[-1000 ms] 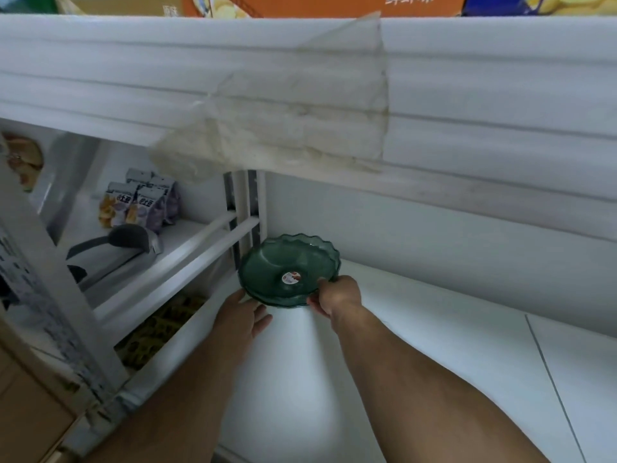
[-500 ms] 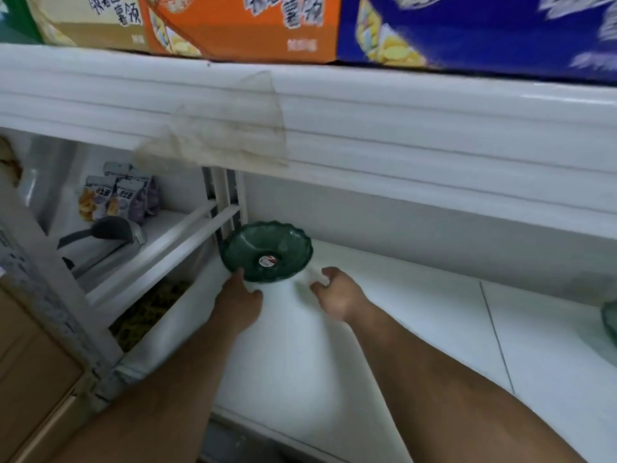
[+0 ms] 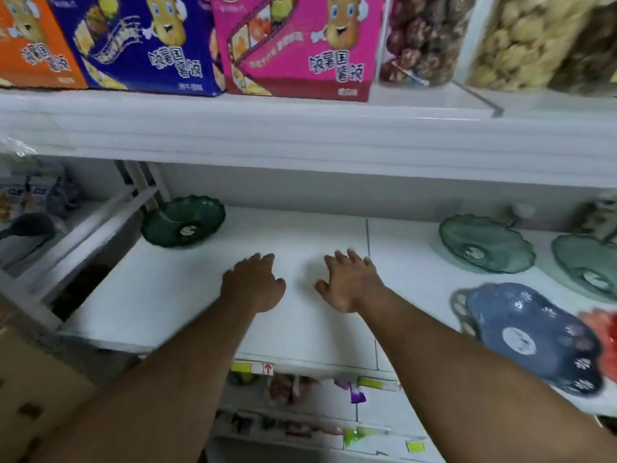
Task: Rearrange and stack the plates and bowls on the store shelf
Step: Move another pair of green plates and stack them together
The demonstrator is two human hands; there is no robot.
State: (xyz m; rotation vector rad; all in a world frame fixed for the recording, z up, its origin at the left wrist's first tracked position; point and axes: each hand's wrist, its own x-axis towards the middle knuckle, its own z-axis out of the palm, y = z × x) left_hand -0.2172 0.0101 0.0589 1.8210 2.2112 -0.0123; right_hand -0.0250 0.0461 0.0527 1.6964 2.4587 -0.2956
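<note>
Both hands, left hand [image 3: 252, 282] and right hand [image 3: 350, 284], spread empty over the white shelf [image 3: 300, 235] mid-frame; dark green bowl [image 3: 183, 220] sits upper left.

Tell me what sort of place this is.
Most likely a small shop. Boxed snacks and big jars line the upper shelf, stickered bowls sit out for sale, and price tags run along the shelf edge.
</note>
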